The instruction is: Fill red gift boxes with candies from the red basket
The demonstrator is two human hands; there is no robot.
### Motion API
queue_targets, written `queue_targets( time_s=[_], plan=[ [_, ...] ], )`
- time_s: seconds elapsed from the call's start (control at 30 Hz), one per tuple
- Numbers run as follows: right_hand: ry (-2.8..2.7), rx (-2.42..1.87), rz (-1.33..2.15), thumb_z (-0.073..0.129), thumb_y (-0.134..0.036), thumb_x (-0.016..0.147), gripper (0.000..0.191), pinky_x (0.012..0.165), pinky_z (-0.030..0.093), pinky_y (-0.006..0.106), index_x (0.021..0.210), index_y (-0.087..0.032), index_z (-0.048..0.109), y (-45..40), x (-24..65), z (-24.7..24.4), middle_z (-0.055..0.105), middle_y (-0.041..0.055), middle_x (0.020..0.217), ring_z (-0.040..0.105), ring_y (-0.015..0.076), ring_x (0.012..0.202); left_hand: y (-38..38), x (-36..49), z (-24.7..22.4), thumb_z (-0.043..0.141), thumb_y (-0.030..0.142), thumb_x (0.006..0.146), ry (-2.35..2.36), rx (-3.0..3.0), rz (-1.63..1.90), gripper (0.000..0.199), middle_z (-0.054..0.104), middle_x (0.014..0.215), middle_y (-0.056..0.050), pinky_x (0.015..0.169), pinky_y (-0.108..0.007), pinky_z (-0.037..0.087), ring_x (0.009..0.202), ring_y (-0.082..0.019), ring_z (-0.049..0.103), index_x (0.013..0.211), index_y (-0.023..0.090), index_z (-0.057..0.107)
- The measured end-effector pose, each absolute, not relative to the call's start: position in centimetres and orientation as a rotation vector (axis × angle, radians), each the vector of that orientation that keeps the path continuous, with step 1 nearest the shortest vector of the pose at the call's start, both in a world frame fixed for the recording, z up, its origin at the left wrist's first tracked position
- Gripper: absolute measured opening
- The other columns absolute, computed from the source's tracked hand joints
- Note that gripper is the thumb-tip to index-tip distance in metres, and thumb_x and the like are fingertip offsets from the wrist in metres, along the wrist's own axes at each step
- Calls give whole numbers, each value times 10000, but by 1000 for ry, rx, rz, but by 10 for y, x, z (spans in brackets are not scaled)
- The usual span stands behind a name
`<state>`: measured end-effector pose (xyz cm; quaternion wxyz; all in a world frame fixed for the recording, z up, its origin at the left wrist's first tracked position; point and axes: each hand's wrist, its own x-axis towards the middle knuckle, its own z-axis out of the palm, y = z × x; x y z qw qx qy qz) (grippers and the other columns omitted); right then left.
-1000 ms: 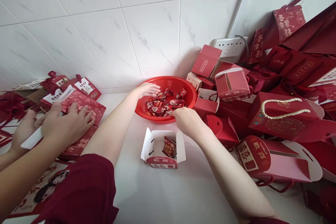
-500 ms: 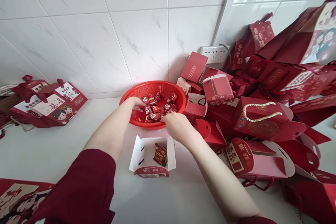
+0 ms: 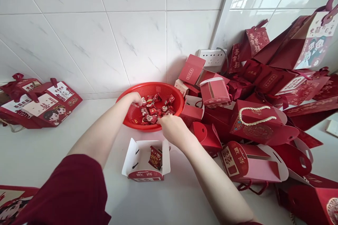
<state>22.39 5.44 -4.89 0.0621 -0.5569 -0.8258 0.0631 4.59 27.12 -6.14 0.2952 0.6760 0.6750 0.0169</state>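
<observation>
Left hand (image 3: 135,98), stretched into the basket half a second ago, has drawn its fingers in and curled them at the left edge of the candies (image 3: 151,110). Another person's hands, over the bags (image 3: 66,103) at the left a second ago, have gone out of view. The right hand (image 3: 173,128) is much as it was, reaching over the near right rim of the red basket (image 3: 165,91)

Both hands are partly closed. The left is bent downward with its fingertips beside the wrapped candies; whether it has hold of one cannot be told. The right is more tightly curled, its fingertips at the near right side of the heap, and its grip is hidden too

The candies lie loose in the middle of the basket, which stands on the white surface (image 3: 165,205) near the tiled wall (image 3: 76,51). In front of it, between the forearms, an open box (image 3: 146,175) sits upright, its two white side flaps splayed outward. One dark red packet (image 3: 155,157) with gold lettering leans inside, toward the right

To the right of the basket, red boxes and bags are heaped together, among them a box with a rope handle (image 3: 255,123) and a tall bag (image 3: 294,49). Behind them a white power strip (image 3: 212,57) rests against the wall. A printed red piece (image 3: 16,202) shows at the lower left, cut off by the edge of view
</observation>
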Motion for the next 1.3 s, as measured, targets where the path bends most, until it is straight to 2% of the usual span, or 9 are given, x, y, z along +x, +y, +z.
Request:
queue_targets(
  time_s=[0.13, 0.23, 0.33, 0.47, 0.63, 0.8, 1.0, 1.17, 1.3],
  plan=[
    [-2487, -1658, 225, 429, 30, 817, 334, 682, 464, 281, 935, -121, 702, 54, 225, -48, 726, 127, 907, 695, 242, 862, 241, 26, -25, 657, 295, 889, 1609, 1833, 165, 264, 706, 1073, -98, 803, -317, 545, 905, -197, 673, 1076, 114, 705],
    [-2490, -1597, 278, 470, -100, 913, 230, 699, 460, 279, 938, -140, 696, 48, 230, -44, 721, 110, 948, 683, 228, 878, 189, 18, -9, 612, 344, 910, 1380, 1879, 336, 328, 715, 1169, -64, 805, -250, 527, 941, -156, 673, 1199, 218, 700],
    [-2304, -1439, 400, 439, -314, 1004, 259, 734, 450, 266, 1005, -176, 658, 41, 235, -38, 701, 69, 983, 651, 188, 893, 128, 23, -6, 677, 378, 863, 1026, 1796, 599, 538, 689, 1235, -106, 846, -307, 557, 965, -190, 690, 1369, 222, 579],
    [-1997, -1184, 679, 395, -480, 1012, 368, 603, 376, 240, 851, -189, 552, 38, 237, -34, 590, -18, 732, 513, 125, 644, 70, 35, -14, 756, 373, 806, 1028, 1635, 756, 725, 712, 1203, -87, 946, -359, 568, 1061, -224, 690, 1460, 255, 468],
    [-1886, -893, 1044, 397, -470, 1016, 394, 614, 381, 234, 774, -179, 506, 41, 231, -39, 503, -30, 700, 443, 108, 643, 48, 36, -16, 770, 409, 781, 1103, 1669, 742, 403, 775, 875, -62, 775, -312, 626, 831, -213, 743, 1125, 202, 733],
    [-1878, -757, 1137, 406, -438, 1024, 362, 674, 449, 241, 832, -169, 555, 30, 228, -36, 567, 6, 794, 527, 116, 718, 42, 22, -7, 784, 382, 771, 1014, 1652, 657, 213, 760, 768, -49, 634, -228, 605, 715, -178, 740, 845, 184, 764],
    [-1887, -588, 1280, 462, -388, 1016, 315, 665, 489, 233, 847, -157, 594, 25, 228, -36, 597, 12, 783, 575, 110, 708, 38, 7, 0, 764, 379, 792, 874, 1674, 434, 201, 770, 820, -62, 578, -218, 581, 690, -184, 743, 859, 190, 786],
    [-1948, -736, 1001, 472, -338, 1017, 331, 618, 426, 214, 751, -164, 563, 20, 243, -28, 543, -14, 704, 510, 90, 640, 43, 2, -2, 692, 376, 842, 896, 1975, 502, 177, 759, 808, -19, 665, -256, 554, 757, -180, 715, 834, 230, 792],
    [-2017, -897, 856, 515, -364, 992, 359, 535, 365, 218, 693, -170, 560, 12, 252, -21, 499, -33, 593, 446, 87, 544, 54, 6, -14, 713, 423, 780, 1041, 2221, 463, 186, 735, 833, 9, 577, -245, 456, 703, -160, 651, 873, 278, 783]
  ],
)
